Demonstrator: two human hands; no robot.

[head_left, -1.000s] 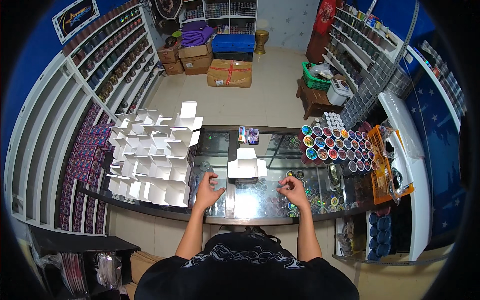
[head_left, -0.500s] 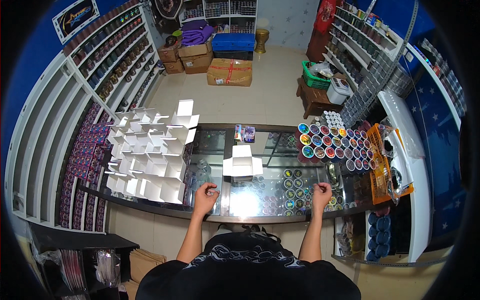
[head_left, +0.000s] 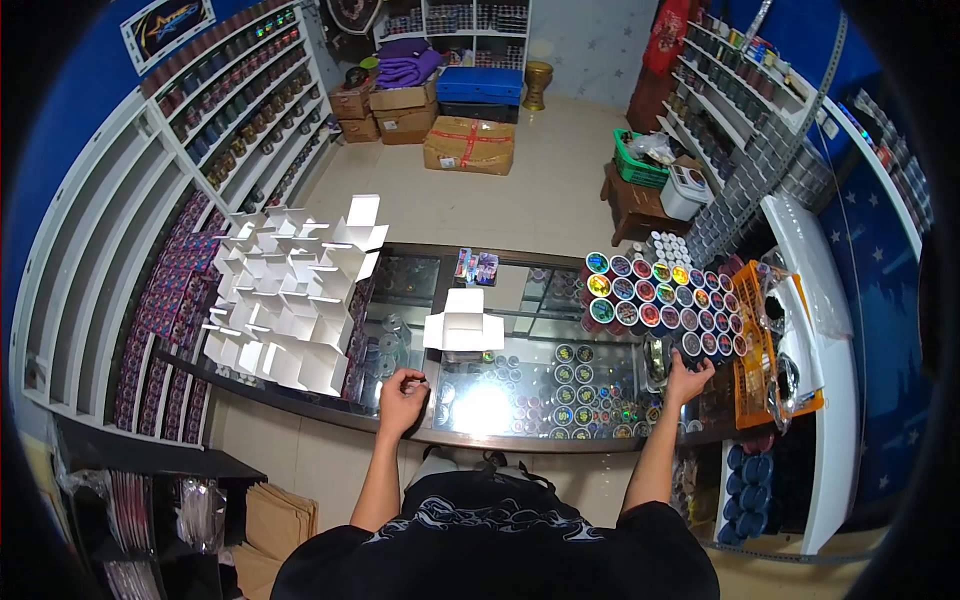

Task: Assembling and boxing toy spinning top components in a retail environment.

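Note:
My right hand [head_left: 690,378] reaches to the front of a block of round spools with colourful lids [head_left: 648,292]. Its thumb and fingers are apart, by the front-row spool [head_left: 692,344]. Over the front of the glass counter [head_left: 520,385], my left hand [head_left: 403,398] is curled closed. A dark bit shows at its fingertips, too small to name. Ahead, between the hands, stands a white box [head_left: 464,325] with its flaps folded out. Many more open white boxes [head_left: 290,300] are massed at the left end of the counter.
Small printed packets [head_left: 477,267] lie behind the single box. An orange basket [head_left: 752,330] borders the spools on the right. Several labelled discs [head_left: 574,375] show through the glass. Beyond the counter are a cardboard carton [head_left: 468,146] and a wooden stool [head_left: 636,205].
My right hand has moved right and forward, from over the glass to the front of the spools, and its fingers have spread. My left hand stays curled near the same place. The view has shifted slightly.

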